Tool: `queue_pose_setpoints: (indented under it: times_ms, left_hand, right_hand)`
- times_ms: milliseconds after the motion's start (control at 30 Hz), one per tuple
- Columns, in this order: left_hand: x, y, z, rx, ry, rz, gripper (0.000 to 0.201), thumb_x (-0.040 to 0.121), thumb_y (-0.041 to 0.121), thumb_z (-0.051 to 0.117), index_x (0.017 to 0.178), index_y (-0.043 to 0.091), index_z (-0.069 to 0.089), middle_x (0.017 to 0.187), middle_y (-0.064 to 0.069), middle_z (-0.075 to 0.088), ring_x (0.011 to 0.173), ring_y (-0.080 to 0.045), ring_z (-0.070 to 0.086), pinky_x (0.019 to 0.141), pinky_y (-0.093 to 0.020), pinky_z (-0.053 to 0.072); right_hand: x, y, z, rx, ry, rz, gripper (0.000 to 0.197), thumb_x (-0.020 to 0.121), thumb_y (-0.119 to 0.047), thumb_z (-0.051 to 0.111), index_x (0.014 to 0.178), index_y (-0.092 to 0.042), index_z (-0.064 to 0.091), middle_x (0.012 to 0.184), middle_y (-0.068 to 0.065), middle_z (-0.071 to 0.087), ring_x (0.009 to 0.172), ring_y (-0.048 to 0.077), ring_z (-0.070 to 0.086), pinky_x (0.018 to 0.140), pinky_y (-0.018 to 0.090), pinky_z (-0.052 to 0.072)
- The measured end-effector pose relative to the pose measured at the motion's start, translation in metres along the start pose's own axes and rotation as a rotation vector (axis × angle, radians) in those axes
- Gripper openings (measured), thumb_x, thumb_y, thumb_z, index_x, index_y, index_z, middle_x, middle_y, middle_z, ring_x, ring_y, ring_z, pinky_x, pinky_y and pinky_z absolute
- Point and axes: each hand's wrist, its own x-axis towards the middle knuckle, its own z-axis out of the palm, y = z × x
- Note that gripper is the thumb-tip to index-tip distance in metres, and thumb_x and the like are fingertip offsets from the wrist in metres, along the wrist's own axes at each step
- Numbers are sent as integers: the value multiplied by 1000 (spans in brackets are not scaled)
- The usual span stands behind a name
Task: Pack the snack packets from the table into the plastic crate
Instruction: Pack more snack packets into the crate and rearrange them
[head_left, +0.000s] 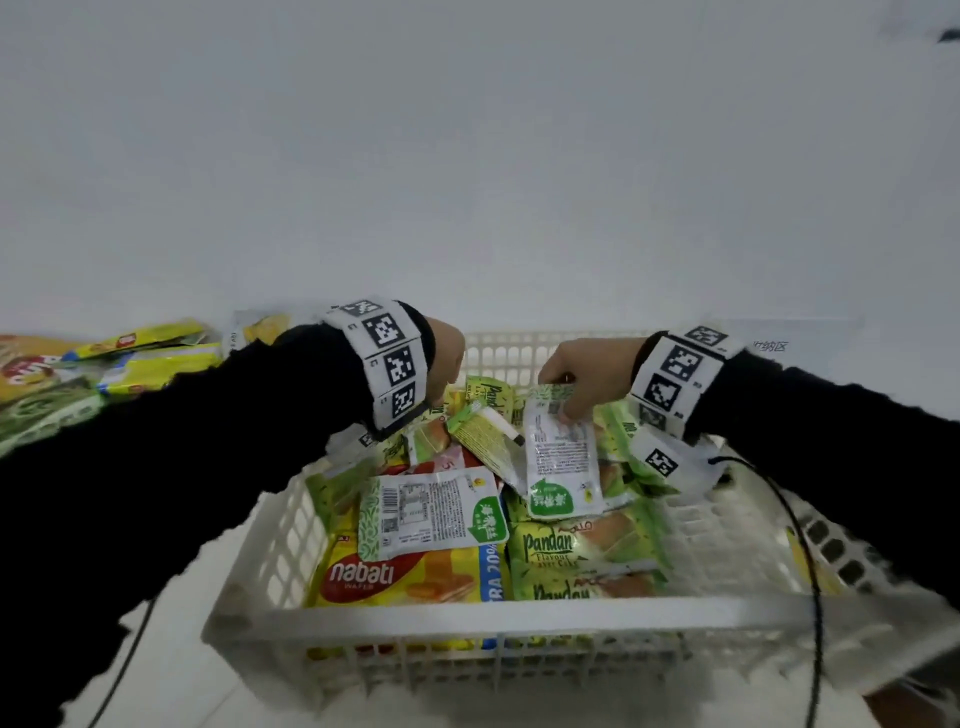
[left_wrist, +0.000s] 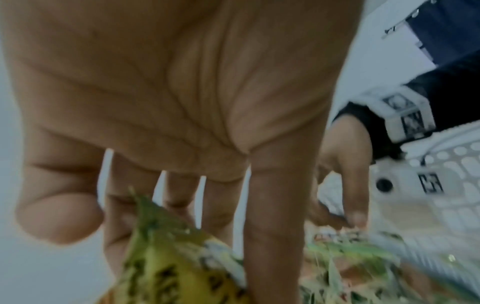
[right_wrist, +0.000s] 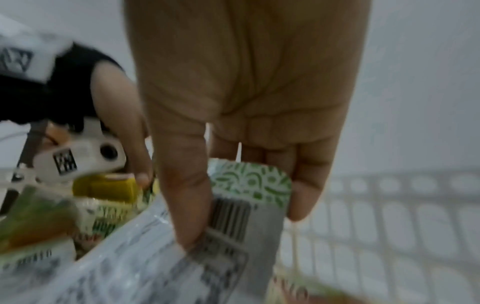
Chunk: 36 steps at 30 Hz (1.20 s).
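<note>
Nearest you, the white plastic crate (head_left: 498, 616) holds a yellow nabati packet (head_left: 410, 574) and pandan cake packets (head_left: 582, 551), with a white-backed packet (head_left: 431, 512) lying on top. Farther in, your right hand (head_left: 587, 371) pinches the top edge of a white and green snack packet (head_left: 561, 462), thumb in front, fingers (right_wrist: 302, 191) behind it. Beside it, your left hand (head_left: 444, 364) has its fingers curled round a yellow-green packet (left_wrist: 166, 263). Left of those fingers, more packets (head_left: 104, 369) lie on the desk (head_left: 171, 675).
</note>
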Motion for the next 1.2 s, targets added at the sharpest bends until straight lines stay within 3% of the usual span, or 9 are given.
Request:
queue_pose_setpoints:
  times_ms: [100, 267, 367, 567, 733, 900, 1000, 1100, 1200]
  left_hand:
    - [6, 8, 2, 106, 1, -27, 12, 90, 15, 57, 86, 12, 46, 89, -1, 45, 70, -14, 39, 48, -16, 26]
    - [1, 16, -7, 76, -15, -35, 6, 90, 11, 56, 95, 10, 54, 90, -5, 50, 79, -16, 44, 59, -21, 36]
    - [-4, 21, -8, -2, 25, -50, 34, 87, 14, 62, 120, 7, 57, 112, -6, 57, 101, -20, 53, 74, -23, 37]
    - [-25, 49, -11, -171, 174, 32, 51, 83, 35, 64, 129, 19, 48, 134, -1, 45, 121, -19, 44, 93, -29, 34]
    - [-32, 106, -25, -296, 149, 351, 44, 86, 38, 59, 126, 23, 51, 127, 4, 53, 99, -9, 46, 86, -23, 33]
    - [-17, 174, -18, -123, -77, 592, 61, 85, 36, 62, 139, 22, 39, 142, -1, 41, 128, -17, 39, 101, -27, 32]
    - [-1, 205, -1, 66, -193, 626, 73, 86, 26, 64, 146, 20, 24, 153, -4, 20, 138, -22, 27, 98, -30, 33]
    - [12, 222, 15, 153, -167, 627, 77, 86, 17, 63, 147, 19, 15, 151, -12, 20, 133, -27, 34, 77, -28, 34]
    - [18, 232, 26, 140, -57, 594, 81, 83, 25, 67, 145, 14, 15, 143, -14, 26, 128, -29, 37, 81, -34, 41]
  right_hand:
    - [-25, 12, -22, 3, -25, -63, 22, 79, -4, 66, 71, -23, 60, 80, 2, 64, 75, 19, 54, 68, 35, 45]
    - [-58, 25, -31, -325, 12, 78, 24, 76, -6, 63, 64, -10, 42, 62, 2, 42, 53, 15, 34, 48, 23, 28]
    - [-60, 27, -12, -454, -101, 121, 41, 74, -1, 62, 58, -15, 27, 58, 0, 27, 51, 14, 21, 46, 22, 19]
    - [-71, 29, 12, -329, -481, 110, 21, 73, -26, 77, 82, -9, 68, 67, -3, 57, 68, 11, 50, 56, 16, 39]
    - [-115, 40, -26, -173, -250, 109, 22, 72, -37, 74, 83, -18, 72, 84, 0, 71, 75, 9, 60, 69, 19, 45]
    - [-143, 92, -29, -298, 103, 360, 55, 80, -53, 58, 123, -19, 55, 110, 1, 62, 103, 20, 55, 90, 29, 39]
    - [-148, 116, 0, -205, 95, 461, 79, 83, -61, 45, 143, -14, 28, 142, 6, 43, 129, 22, 41, 104, 30, 30]
    - [-143, 131, 31, 16, 85, 426, 98, 73, -80, 32, 146, -17, 19, 146, 9, 38, 128, 23, 43, 103, 30, 32]
    - [-137, 139, 51, 216, 175, 419, 87, 85, -62, 41, 150, -18, 3, 151, 12, 29, 135, 24, 35, 107, 31, 28]
